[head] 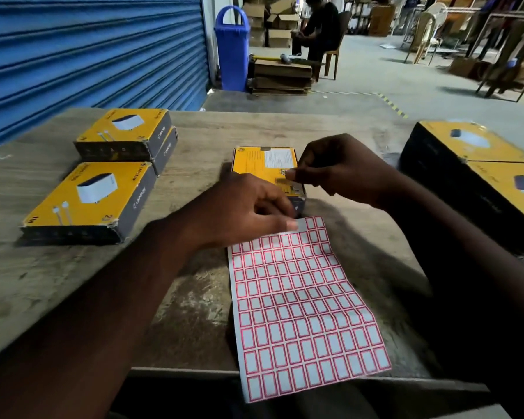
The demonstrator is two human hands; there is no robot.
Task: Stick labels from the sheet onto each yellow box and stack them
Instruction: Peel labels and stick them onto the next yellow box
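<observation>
A sheet of red-bordered white labels (303,309) lies on the wooden table (28,267), its near end hanging over the front edge. My left hand (242,210) presses its fingertips on the sheet's far left corner. Just beyond stands a yellow box (260,161) with its printed back face up. My right hand (342,170) hovers over that box's near right part, thumb and forefinger pinched together on what looks like a small label; the label itself is too small to make out.
Two stacked yellow boxes (124,131) and a single one (88,201) sit at the left. A larger stack of yellow-topped dark boxes (478,164) fills the right side. Beyond the table are a blue shutter (88,49), a blue bin (232,46) and a seated person (318,28).
</observation>
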